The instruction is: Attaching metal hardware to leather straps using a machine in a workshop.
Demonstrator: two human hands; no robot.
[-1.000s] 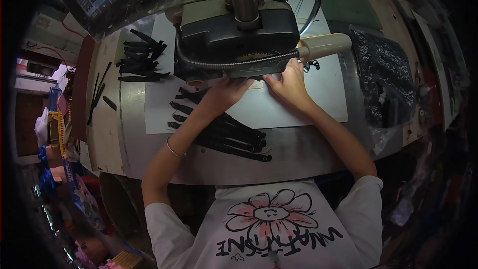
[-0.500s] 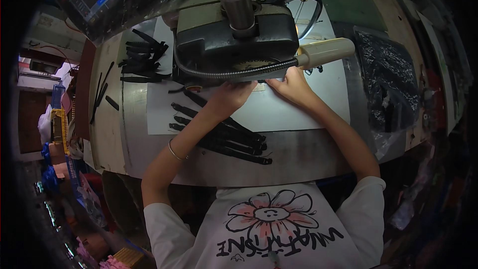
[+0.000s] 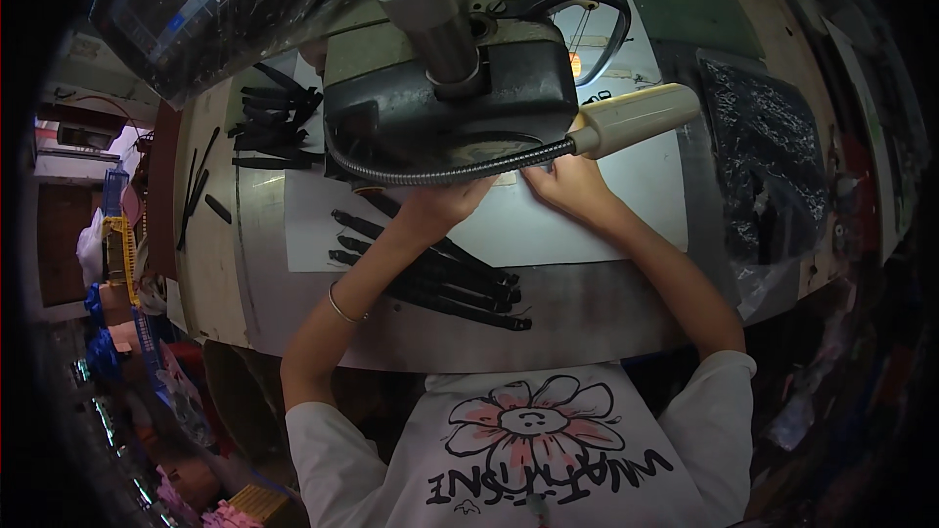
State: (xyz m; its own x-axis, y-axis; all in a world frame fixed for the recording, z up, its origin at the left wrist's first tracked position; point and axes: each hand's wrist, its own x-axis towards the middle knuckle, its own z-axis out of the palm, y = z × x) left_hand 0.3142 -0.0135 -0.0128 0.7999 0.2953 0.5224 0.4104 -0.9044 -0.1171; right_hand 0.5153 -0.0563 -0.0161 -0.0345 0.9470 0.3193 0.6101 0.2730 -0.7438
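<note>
Both of my hands are at the front of a sewing machine [image 3: 445,88], whose head hides most of the fingers. My left hand [image 3: 445,207] is curled with its fingertips under the front edge. Just across from it, my right hand [image 3: 575,188] is bent inward, the thumb pointing toward the left hand. Whatever lies between the fingers is covered by the machine. Below my left forearm lies a row of black fabric strips [image 3: 460,291], some with loose thread ends. A second bunch of black strips [image 3: 274,122] is left of the machine.
A flexible metal lamp neck [image 3: 460,174] with a cream lamp [image 3: 641,119] crosses above my hands. White sheeting [image 3: 587,244] covers part of the metal table [image 3: 587,303]. A plastic bag of black pieces [image 3: 768,156] lies right; a screen [image 3: 186,15] stands upper left.
The view has shifted slightly, so the machine head sits lower and further left in the picture. My hands stay close together beside it; a dark bit between the fingertips is now hidden.
</note>
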